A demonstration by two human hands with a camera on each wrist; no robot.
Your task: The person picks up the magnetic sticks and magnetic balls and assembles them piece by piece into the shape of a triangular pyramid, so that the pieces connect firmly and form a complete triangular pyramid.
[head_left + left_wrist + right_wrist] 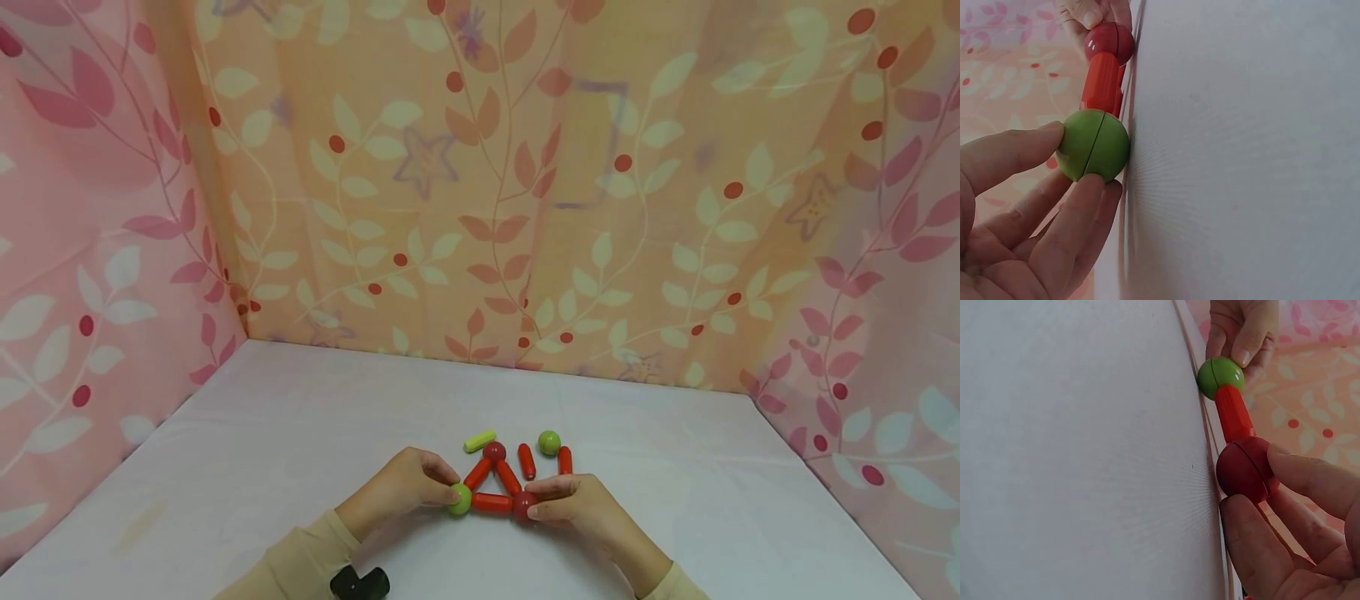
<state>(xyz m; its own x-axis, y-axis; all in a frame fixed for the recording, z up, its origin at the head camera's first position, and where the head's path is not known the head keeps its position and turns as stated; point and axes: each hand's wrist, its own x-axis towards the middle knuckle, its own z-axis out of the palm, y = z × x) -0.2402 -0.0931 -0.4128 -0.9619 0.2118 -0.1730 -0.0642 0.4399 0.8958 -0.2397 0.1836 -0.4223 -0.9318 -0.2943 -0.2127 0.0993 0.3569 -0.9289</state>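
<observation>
On the white tabletop [300, 433] lies a triangle of red rods [492, 502] with a green ball [460, 499] at one corner and dark red balls [522, 504] at the other two. At twelve o'clock from it sit a yellow-green rod [480, 440], another green ball [549, 442] and two loose red rods [527, 461]. The curtains [480, 183] are pink and peach, printed with leaves, berries and stars. Both sleeves [300, 567] are beige.

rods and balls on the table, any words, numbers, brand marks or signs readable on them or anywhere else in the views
None: no readable text in any view.
The green ball in the left hand, the red ball in the right hand and the red rod joining them are plain.
The curtain carries only leaf, berry and star prints.
The white table bears no marks.
</observation>
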